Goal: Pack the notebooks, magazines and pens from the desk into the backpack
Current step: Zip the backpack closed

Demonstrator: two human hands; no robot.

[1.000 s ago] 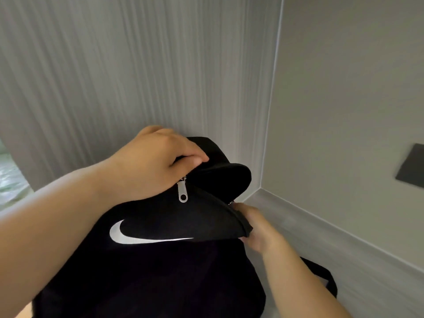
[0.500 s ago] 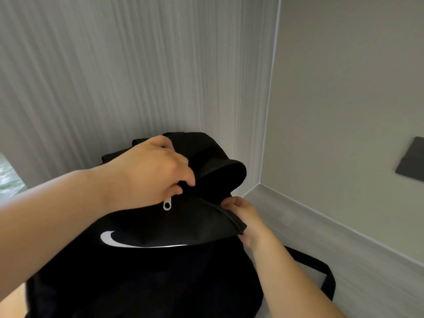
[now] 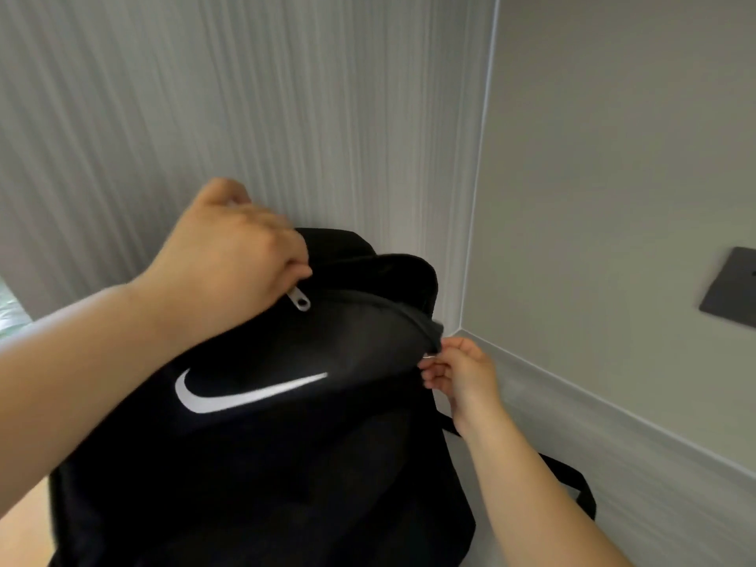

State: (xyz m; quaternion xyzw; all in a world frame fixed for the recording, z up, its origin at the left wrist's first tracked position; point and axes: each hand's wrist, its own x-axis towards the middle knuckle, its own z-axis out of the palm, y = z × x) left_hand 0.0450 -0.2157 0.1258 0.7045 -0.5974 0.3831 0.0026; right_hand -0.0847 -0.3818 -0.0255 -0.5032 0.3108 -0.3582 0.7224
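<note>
The left hand (image 3: 229,259) enters from the lower left of the frame and rests on the top of the backpack (image 3: 266,464). Its fingers (image 3: 286,263) are curled closed on the fabric, right above a silver zipper pull (image 3: 299,299) that hangs free just below the knuckles. What the fingers pinch cannot be told exactly; it appears to be the top edge of the bag.

The backpack fills the lower centre of the frame, upright, black, with a white swoosh logo (image 3: 241,392) on its front panel. It stands in the corner where two grey walls meet.

To the right of centre, the right hand (image 3: 460,372) has its fingers closed on a small metallic piece at the end of the zipper track, probably a second pull.

No notebooks, magazines or pens are visible.

Judged step: working the main zipper, whether to open or close cannot be told. The next move calls for steady tension from the left hand while the right draws the pull along the track.

A black strap (image 3: 572,480) trails at lower right.
</note>
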